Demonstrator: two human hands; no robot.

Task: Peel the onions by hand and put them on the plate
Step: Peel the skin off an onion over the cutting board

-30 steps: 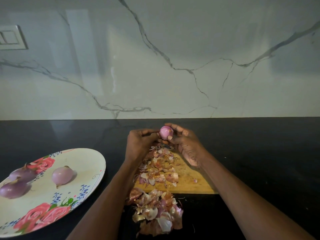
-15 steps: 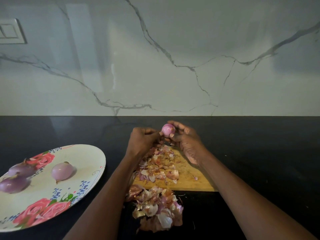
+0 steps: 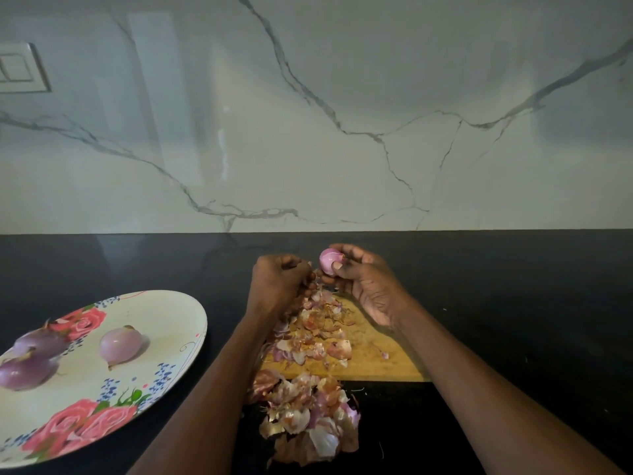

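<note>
A small pink onion point(image 3: 329, 260) sits in the curled fingers of the right hand point(image 3: 364, 286), held above the far end of a wooden cutting board point(image 3: 387, 358). Just beside it, the left hand point(image 3: 278, 284) is clenched; whether it pinches any skin is hard to make out. Loose peels point(image 3: 310, 419) litter the board and the black counter point(image 3: 513, 303). Well to the left, a floral plate point(image 3: 171, 337), cut off at the frame edge, carries three peeled onions point(image 3: 120, 343).

two bare forearms, no sleeves; left hand point(image 3: 275, 286) and right hand point(image 3: 368, 286) without rings or gloves.
</note>
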